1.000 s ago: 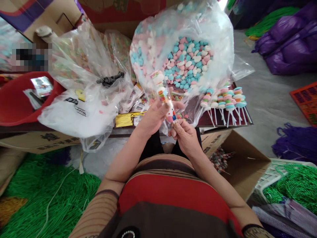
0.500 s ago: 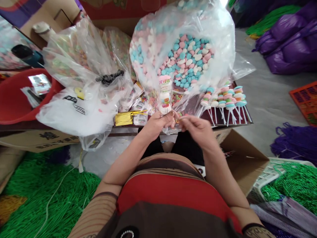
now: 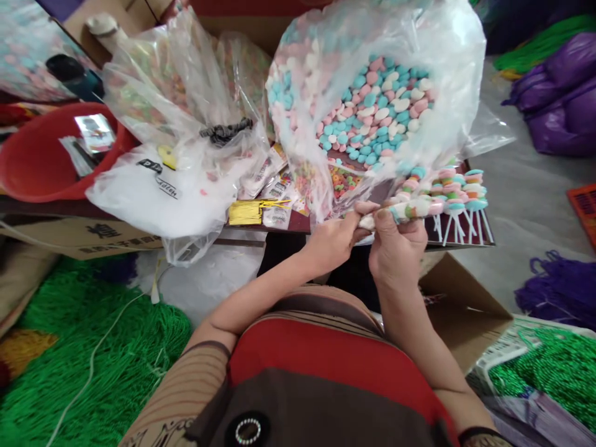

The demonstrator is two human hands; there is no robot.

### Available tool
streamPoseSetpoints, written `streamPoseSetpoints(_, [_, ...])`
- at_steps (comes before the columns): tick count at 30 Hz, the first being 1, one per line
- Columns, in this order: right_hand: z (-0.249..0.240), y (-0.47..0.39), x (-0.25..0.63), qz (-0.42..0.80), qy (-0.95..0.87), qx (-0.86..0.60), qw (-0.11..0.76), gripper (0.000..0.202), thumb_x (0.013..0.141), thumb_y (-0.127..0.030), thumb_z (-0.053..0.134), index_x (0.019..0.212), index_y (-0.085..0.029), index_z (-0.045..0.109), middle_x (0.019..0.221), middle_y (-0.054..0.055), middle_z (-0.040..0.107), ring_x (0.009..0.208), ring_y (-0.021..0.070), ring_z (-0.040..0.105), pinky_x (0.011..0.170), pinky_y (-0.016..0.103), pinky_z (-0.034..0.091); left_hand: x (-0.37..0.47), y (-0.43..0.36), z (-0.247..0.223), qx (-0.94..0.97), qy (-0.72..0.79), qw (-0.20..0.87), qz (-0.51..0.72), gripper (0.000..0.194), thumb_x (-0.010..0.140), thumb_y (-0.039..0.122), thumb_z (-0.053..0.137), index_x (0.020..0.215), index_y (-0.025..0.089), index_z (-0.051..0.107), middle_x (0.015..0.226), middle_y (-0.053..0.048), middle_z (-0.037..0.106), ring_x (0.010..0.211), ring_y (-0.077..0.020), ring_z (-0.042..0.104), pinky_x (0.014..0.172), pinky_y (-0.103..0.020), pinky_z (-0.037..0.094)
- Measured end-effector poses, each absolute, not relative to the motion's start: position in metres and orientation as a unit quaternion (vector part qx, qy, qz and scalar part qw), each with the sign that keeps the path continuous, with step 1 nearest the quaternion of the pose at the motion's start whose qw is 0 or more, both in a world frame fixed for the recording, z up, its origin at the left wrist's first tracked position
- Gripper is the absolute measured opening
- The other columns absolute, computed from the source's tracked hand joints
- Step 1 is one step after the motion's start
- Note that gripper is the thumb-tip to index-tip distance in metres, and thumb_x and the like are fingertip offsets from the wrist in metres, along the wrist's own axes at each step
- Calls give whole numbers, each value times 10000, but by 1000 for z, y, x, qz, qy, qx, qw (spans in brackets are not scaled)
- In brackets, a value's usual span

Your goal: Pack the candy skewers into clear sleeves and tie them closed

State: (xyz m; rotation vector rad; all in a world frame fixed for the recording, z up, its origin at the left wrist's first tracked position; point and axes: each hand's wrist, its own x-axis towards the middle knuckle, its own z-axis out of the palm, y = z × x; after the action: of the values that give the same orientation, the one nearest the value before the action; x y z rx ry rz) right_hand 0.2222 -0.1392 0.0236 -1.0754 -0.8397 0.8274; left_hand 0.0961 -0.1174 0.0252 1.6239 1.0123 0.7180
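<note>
A wrapped marshmallow candy skewer [image 3: 414, 210] lies nearly sideways across my two hands, its far end pointing right. My right hand [image 3: 395, 245] is closed around its middle, thumb on top. At its left end, my left hand [image 3: 333, 245] pinches the gathered end of the wrapper; the fingertips are partly hidden. Just right of my hands, several candy skewers [image 3: 451, 189] lie in a cluster on the table, white sticks toward me. Behind is a large clear bag of pink, blue and white marshmallows [image 3: 382, 112]. Yellow twist ties [image 3: 245, 212] lie left of my hands.
A red basin [image 3: 32, 180] stands at the left, beside a white plastic bag [image 3: 181, 205]. Ring-shaped gummies [image 3: 344, 180] show in front of the marshmallows. Below the table's right end is an open cardboard box [image 3: 465, 304]; green cords [image 3: 93, 347] cover the floor at left.
The wrapped skewer has gone from upright in my left hand to sideways, further right. My right hand has closed around it, and my left hand has shifted to its lower end. The view has shifted.
</note>
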Motion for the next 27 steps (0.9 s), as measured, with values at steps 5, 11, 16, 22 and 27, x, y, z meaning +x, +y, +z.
streamPoseSetpoints(5, [43, -142, 241, 538, -450, -406, 586, 408, 685, -537, 889, 973, -287, 743, 952, 38, 799, 971, 273, 765, 899, 470, 637, 83, -120, 25, 582, 226, 747, 228, 489, 929, 686, 519, 851, 205, 552, 537, 76, 420, 457, -105, 455, 605, -287, 493])
streamPoseSetpoints(11, [47, -128, 231, 478, -445, -424, 628, 226, 758, -395, 869, 910, -283, 745, 792, -1, 774, 819, 238, 766, 828, 437, 644, 79, -118, 24, 573, 291, 701, 308, 361, 961, 559, 515, 826, 224, 512, 583, 67, 404, 501, -118, 421, 614, -284, 443])
streamPoseSetpoints(16, [27, -107, 202, 395, -435, -481, 650, 235, 797, -442, 831, 879, -265, 700, 826, -2, 758, 716, 187, 714, 690, 358, 616, 68, -110, 13, 678, 469, 407, 394, 178, 893, 213, 602, 727, 226, 539, 675, -7, 530, 692, -181, 524, 729, -308, 373])
streamPoseSetpoints(22, [18, -73, 173, 432, -611, -477, 461, 289, 958, -516, 612, 995, -268, 756, 949, 32, 779, 876, 198, 727, 763, 346, 592, 11, -92, 9, 455, 465, 511, 562, 270, 978, 385, 596, 758, 230, 579, 535, 62, 439, 473, -104, 410, 561, -263, 343])
streamPoseSetpoints(27, [-9, -41, 135, 257, -802, -496, 214, 214, 928, -163, 575, 930, -174, 789, 1030, 132, 782, 1011, 279, 691, 960, 434, 520, -18, -82, 11, 271, 461, 550, 642, 352, 953, 430, 665, 706, 214, 535, 470, 106, 353, 403, -55, 367, 516, -209, 418])
